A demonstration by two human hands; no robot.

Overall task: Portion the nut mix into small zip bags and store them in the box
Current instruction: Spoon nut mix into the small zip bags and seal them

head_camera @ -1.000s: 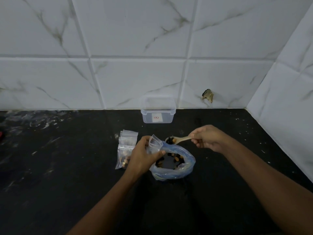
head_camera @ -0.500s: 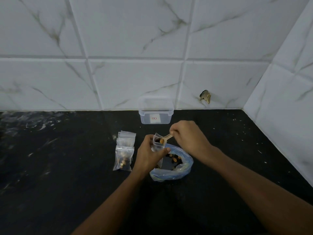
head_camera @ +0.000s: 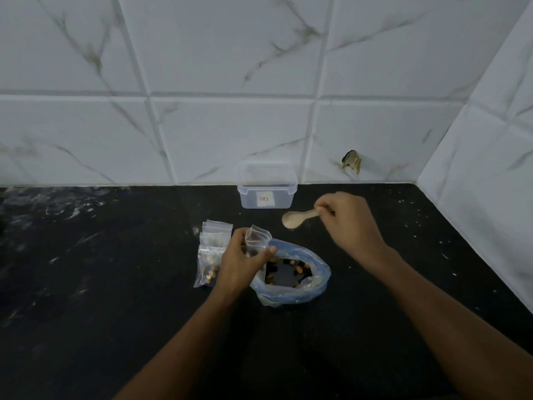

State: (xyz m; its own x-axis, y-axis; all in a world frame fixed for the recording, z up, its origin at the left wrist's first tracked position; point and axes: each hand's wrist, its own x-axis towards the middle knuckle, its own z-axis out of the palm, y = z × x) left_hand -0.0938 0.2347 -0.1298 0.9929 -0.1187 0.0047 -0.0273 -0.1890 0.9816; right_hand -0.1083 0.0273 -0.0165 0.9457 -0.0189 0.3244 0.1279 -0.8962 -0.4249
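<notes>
On the black table (head_camera: 115,284), left of the blue plastic bag (head_camera: 291,293), lies a small pile of filled zip bags (head_camera: 212,252), flat and overlapping, with nuts inside. Just beside the pile, the left hand (head_camera: 239,267) holds one small zip bag (head_camera: 256,241) upright at the left rim of the blue bag; its fingers and thumb (head_camera: 266,254) are curled and pinch the zip bag, whose mouth is open. The blue bag stands open with nut mix (head_camera: 288,269) inside. Behind it, against the tiled wall, stands the clear plastic box (head_camera: 266,187) without lid. To the right and behind the blue bag, the right hand (head_camera: 350,223) pinches the handle of a wooden spoon (head_camera: 297,219) with curled fingers; the spoon bowl looks empty.
</notes>
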